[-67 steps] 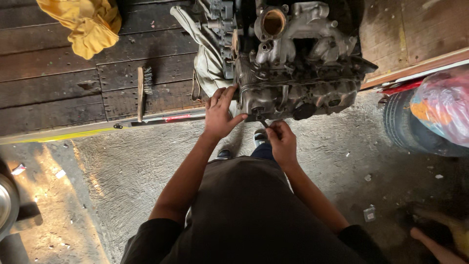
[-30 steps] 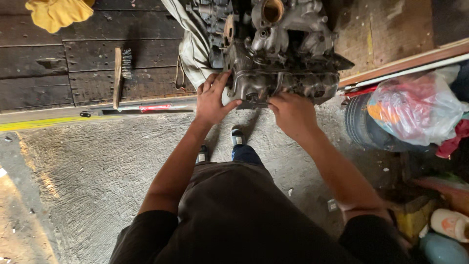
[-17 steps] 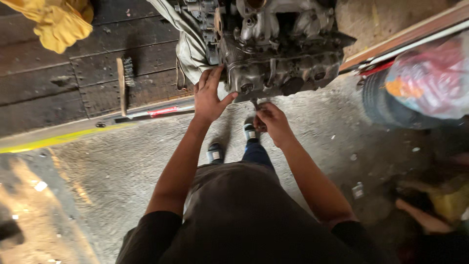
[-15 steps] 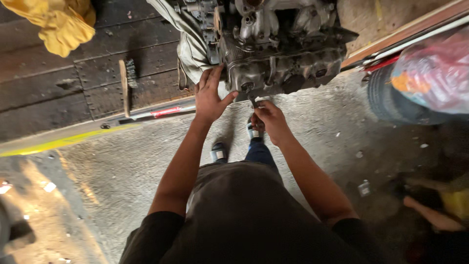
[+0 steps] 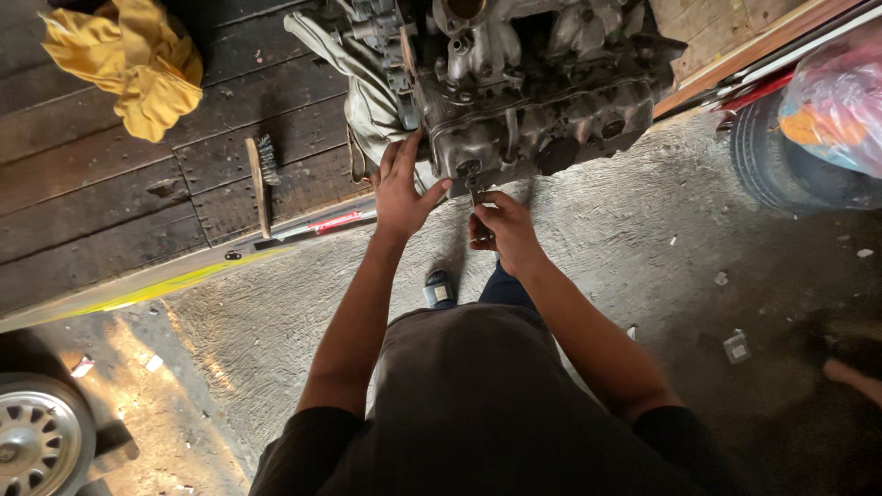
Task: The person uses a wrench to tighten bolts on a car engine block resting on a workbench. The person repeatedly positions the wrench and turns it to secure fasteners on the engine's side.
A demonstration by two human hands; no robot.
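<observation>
With the left hand [image 5: 402, 188] spread open against the near face of the engine block [image 5: 533, 87] on the far platform and the right hand [image 5: 501, 230] clenched round a wrench [image 5: 477, 195], that tool could slip off its bolt and skin knuckles.

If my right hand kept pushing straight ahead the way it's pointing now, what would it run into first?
Most likely the grimy grey metal engine block: the right hand points its small metal tool up at the block's lower front edge, though how close it is cannot be told.
</observation>
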